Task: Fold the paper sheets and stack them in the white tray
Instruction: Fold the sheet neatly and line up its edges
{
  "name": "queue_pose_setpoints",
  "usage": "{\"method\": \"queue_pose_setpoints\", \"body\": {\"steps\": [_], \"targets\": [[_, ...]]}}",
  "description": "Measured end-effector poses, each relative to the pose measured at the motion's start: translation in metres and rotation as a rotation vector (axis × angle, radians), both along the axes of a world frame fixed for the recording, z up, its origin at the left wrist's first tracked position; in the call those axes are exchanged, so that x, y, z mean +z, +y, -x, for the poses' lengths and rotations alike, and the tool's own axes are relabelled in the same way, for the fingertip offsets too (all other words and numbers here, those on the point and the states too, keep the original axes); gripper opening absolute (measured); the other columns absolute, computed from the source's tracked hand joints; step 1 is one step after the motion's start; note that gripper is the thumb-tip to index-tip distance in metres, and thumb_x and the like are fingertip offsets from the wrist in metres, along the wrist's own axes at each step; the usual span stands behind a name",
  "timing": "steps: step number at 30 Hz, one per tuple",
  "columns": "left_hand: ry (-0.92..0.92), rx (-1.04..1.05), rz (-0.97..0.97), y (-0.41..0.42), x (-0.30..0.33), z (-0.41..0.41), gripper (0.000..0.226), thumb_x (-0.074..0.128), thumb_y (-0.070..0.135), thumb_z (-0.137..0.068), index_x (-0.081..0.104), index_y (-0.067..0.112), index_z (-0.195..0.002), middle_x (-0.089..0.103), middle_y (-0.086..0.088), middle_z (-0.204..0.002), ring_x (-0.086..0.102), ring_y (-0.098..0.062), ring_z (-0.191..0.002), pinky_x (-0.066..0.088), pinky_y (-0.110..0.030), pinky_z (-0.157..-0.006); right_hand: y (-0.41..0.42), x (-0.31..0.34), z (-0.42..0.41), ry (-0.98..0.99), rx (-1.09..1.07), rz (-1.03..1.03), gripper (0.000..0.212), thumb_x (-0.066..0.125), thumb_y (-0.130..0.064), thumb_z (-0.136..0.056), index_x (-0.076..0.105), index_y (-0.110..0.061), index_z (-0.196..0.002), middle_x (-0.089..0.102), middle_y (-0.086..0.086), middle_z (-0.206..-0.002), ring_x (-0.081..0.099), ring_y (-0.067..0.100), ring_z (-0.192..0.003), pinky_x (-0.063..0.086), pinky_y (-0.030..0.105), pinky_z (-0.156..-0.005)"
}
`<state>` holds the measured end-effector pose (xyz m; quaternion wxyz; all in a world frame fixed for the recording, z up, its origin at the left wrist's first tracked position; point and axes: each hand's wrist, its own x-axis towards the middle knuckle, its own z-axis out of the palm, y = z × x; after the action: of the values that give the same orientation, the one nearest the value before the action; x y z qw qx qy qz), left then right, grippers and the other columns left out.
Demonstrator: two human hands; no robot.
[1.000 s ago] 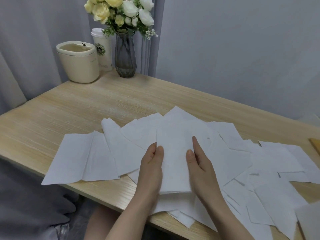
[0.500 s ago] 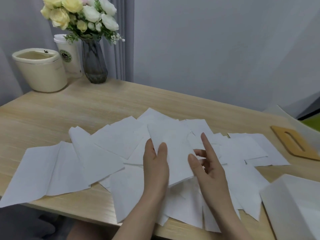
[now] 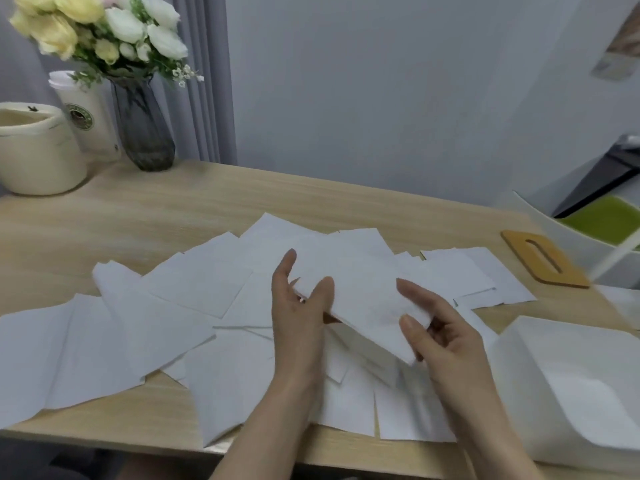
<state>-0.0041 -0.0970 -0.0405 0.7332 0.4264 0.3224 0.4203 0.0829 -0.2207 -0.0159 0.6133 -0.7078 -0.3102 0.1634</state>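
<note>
Pale oak-grain wood shows bare along the far edge and the far left part of the rectangular wooden table (image 3: 242,202), while loose white paper sheets (image 3: 194,282) overlap in a spread that reaches the near edge, some corners hanging over it. At the near right corner stands the white plastic tray (image 3: 519,358), its near wall running out of view; one sheet lies just beside its left wall.

Above the spread, both hands carry a folded white paper sheet (image 3: 360,299), tilted with its right end lower. The left hand (image 3: 298,317) pinches its left edge, thumb on top and forefinger raised and straight; the other fingers are hidden beneath. The right hand (image 3: 440,327) pinches its right corner between thumb and curled fingers, forefinger lying along the top. The sheet looks flat, crisp-edged and doubled.

At the far left corner stand a cream round bin (image 3: 34,150), a white paper cup (image 3: 90,123) and a dark glass vase (image 3: 143,129) of flowers. A wooden slotted lid (image 3: 543,258) lies by the right edge.
</note>
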Motion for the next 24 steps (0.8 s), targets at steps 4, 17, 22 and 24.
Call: {"method": "queue_pose_setpoints", "body": {"steps": [4, 17, 22, 24], "targets": [[0.045, -0.224, -0.089, 0.009, 0.007, 0.006, 0.046, 0.070, 0.022, -0.070, 0.069, 0.038, -0.113, 0.066, -0.001, -0.116, 0.062, -0.016, -0.097, 0.053, -0.029, -0.060, -0.022, 0.011, -0.027, -0.027, 0.010, 0.029, 0.038, 0.063, -0.005, -0.087, 0.073, -0.039, -0.101, 0.041, -0.006, -0.061, 0.039, 0.010, -0.060, 0.037, 0.019, -0.063], [0.201, -0.520, -0.293, -0.040, 0.025, -0.041, 0.033, 0.081, 0.020, -0.073, 0.076, 0.033, -0.102, 0.067, 0.006, -0.091, 0.062, -0.014, -0.081, 0.049, -0.021, -0.073, -0.096, 0.028, -0.086, -0.133, -0.152, 0.081, 0.025, 0.068, -0.008, -0.084, 0.077, -0.031, -0.085, 0.042, 0.008, -0.069, 0.038, 0.013, -0.059, 0.037, 0.017, -0.051], [0.257, -0.534, -0.348, -0.067, 0.031, -0.064, 0.042, 0.076, 0.029, -0.061, 0.073, 0.034, -0.103, 0.073, 0.008, -0.104, 0.067, -0.017, -0.096, 0.055, -0.032, -0.088, -0.125, 0.028, -0.103, -0.148, -0.210, 0.105, 0.024, 0.067, -0.006, -0.085, 0.076, -0.028, -0.082, 0.044, 0.001, -0.063, 0.039, 0.008, -0.056, 0.035, 0.012, -0.051], [0.278, -0.549, -0.379, -0.077, 0.032, -0.074, 0.041, 0.074, 0.033, -0.060, 0.072, 0.038, -0.101, 0.071, 0.013, -0.105, 0.065, -0.014, -0.095, 0.055, -0.032, -0.088, -0.136, 0.027, -0.109, -0.147, -0.242, 0.104, 0.024, 0.068, -0.006, -0.084, 0.076, -0.028, -0.081, 0.047, -0.001, -0.064, 0.041, 0.008, -0.057, 0.036, 0.011, -0.052]]}}
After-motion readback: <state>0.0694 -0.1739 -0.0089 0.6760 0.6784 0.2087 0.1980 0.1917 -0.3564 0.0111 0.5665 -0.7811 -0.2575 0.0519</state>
